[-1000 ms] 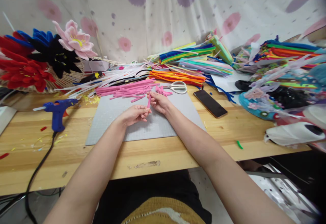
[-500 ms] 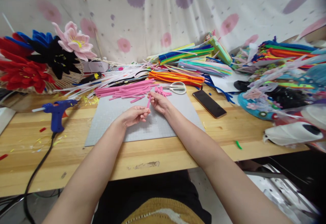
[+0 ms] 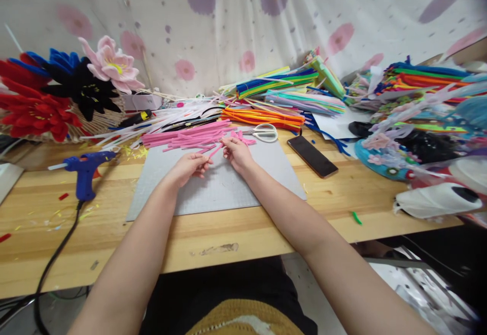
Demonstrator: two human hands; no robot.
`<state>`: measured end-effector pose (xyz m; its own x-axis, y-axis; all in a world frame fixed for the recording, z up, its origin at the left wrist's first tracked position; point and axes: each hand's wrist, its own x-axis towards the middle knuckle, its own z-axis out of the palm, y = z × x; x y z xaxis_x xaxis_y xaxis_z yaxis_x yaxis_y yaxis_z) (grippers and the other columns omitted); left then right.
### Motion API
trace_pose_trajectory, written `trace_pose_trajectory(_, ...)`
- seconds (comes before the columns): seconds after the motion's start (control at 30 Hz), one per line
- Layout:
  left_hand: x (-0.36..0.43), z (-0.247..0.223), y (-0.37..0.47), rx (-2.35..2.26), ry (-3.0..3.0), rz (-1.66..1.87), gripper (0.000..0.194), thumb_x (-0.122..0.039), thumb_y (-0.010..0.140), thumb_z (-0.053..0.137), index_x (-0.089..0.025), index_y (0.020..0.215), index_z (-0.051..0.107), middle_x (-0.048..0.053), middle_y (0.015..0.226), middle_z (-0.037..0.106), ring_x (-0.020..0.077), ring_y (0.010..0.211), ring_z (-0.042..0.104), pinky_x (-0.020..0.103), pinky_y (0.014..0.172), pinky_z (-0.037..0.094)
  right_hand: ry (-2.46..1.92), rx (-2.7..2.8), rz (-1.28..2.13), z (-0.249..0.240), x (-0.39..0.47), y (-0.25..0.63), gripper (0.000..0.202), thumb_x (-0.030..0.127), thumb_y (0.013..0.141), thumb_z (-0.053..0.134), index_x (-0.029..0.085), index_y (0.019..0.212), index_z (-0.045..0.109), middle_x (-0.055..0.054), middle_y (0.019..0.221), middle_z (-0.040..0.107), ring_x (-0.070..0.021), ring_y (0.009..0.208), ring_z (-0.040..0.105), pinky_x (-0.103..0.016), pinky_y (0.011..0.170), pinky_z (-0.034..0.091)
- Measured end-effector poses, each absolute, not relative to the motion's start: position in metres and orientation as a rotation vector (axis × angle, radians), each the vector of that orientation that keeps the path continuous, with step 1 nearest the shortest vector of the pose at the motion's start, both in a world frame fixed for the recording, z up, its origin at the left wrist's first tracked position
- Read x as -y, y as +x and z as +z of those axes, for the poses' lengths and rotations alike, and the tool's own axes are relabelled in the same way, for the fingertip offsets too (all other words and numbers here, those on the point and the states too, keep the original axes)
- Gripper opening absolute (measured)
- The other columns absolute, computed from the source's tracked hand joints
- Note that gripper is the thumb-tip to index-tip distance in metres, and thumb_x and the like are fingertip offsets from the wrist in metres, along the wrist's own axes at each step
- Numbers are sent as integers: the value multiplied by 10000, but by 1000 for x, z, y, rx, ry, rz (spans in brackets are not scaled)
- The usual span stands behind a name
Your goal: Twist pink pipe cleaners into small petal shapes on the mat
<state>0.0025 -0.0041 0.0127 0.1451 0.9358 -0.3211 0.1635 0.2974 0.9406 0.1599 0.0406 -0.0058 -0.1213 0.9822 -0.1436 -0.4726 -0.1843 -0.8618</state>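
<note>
A short pink pipe cleaner (image 3: 216,151) stretches between my two hands, above the grey cutting mat (image 3: 213,193). Its near end is pinched by the thumb and fingertips of my left hand (image 3: 191,166). My right hand (image 3: 236,153) grips the other end with its fingers closed. Just behind them lies a spread of pink pipe cleaners (image 3: 182,136) at the mat's far edge. A small heap of bent pink pieces (image 3: 247,139) shows beyond my right hand, partly covered by it.
Scissors (image 3: 265,133) with white handles lie behind the heap. A phone (image 3: 312,157) rests right of the mat. On the left stands a blue glue gun (image 3: 87,172) with its cord. Orange pipe cleaners (image 3: 262,116) and other coloured bundles line the back, near fuzzy flowers (image 3: 112,66).
My left hand has moved left and slightly up, away from my right hand. The pink pipe cleaner between them has gone from nearly upright to slanted.
</note>
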Motion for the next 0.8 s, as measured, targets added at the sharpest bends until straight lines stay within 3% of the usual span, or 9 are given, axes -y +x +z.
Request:
trace_pose_trajectory(0.1, -3, 5, -9, -1790, 1464, 985, 290, -395, 813, 511, -151, 792, 667, 21, 648, 570, 120, 581, 493, 237, 554, 376, -903, 886, 1539, -9, -41, 161, 193, 308, 657, 687, 170, 687, 557, 61, 604, 515, -18, 432, 405, -149, 368, 299)
trace_pose_trajectory(0.27, -9, -4, -13, -2173, 1886, 742, 220, -331, 765, 569, -222, 925, 673, 68, 875, 621, 241, 911, 559, 319, 752, 406, -991, 1036, 1488, -15, -42, 160, 151, 261, 680, 664, 169, 765, 580, 41, 646, 540, -40, 460, 473, -164, 395, 380)
trace_pose_trajectory(0.37, -10, -3, -12, -2095, 1983, 701, 161, -207, 750, 533, -208, 822, 676, 79, 893, 608, 246, 938, 553, 338, 817, 406, -1095, 1109, 1438, -19, -42, 156, 274, 134, 676, 611, 192, 939, 561, -14, 888, 611, -46, 493, 533, -191, 427, 452)
trace_pose_trajectory(0.43, -12, -3, -13, -2060, 1982, 744, 167, -167, 717, 538, -197, 816, 670, 76, 900, 605, 238, 933, 557, 335, 849, 408, -1152, 1164, 1332, -22, -41, 155, 366, 84, 665, 563, 219, 1004, 534, -44, 1099, 585, -30, 483, 527, -195, 420, 458)
trace_pose_trajectory(0.5, -14, -3, -16, -2100, 1933, 830, 202, -175, 709, 553, -186, 876, 667, 81, 949, 601, 239, 953, 557, 338, 874, 409, -1193, 1236, 1209, -25, -42, 156, 378, 71, 660, 526, 229, 1003, 529, -46, 1180, 551, -22, 479, 512, -187, 408, 440)
trace_pose_trajectory(0.6, -17, -4, -22, -2230, 1862, 923, 257, -210, 742, 555, -183, 977, 657, 103, 1030, 582, 262, 1030, 534, 367, 925, 389, -1224, 1300, 1088, -29, -44, 159, 331, 78, 659, 503, 223, 955, 537, -32, 1086, 567, -30, 489, 489, -180, 406, 409)
trace_pose_trajectory(0.8, -22, -8, -27, -2281, 1847, 824, 157, -272, 787, 573, -166, 862, 662, 134, 999, 580, 286, 1071, 507, 401, 952, 370, -1225, 1426, 981, -29, -41, 159, 306, 85, 659, 480, 207, 931, 551, -19, 973, 544, -45, 537, 462, -184, 467, 417)
